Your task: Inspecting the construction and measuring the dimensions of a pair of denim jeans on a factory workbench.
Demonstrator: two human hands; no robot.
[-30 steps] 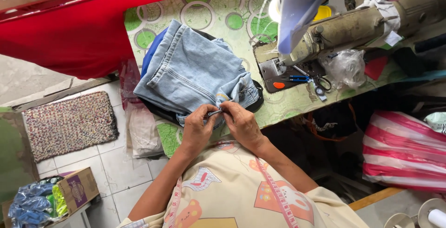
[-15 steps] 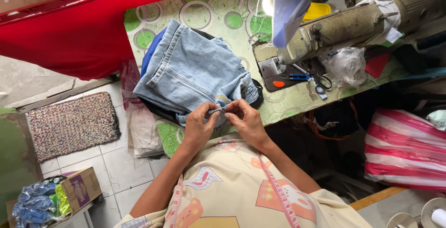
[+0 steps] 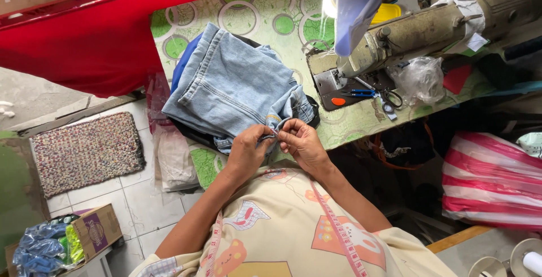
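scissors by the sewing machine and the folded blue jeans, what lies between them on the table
In the head view, only bare green-circled tablecloth lies between the dark-handled scissors and the folded light blue denim jeans.

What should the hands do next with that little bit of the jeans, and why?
Probably keep picking at that spot. Both the left hand and right hand pinch the edge of the light blue jeans together, working something tiny, too small to make out. The scissors lie untouched by the sewing machine.
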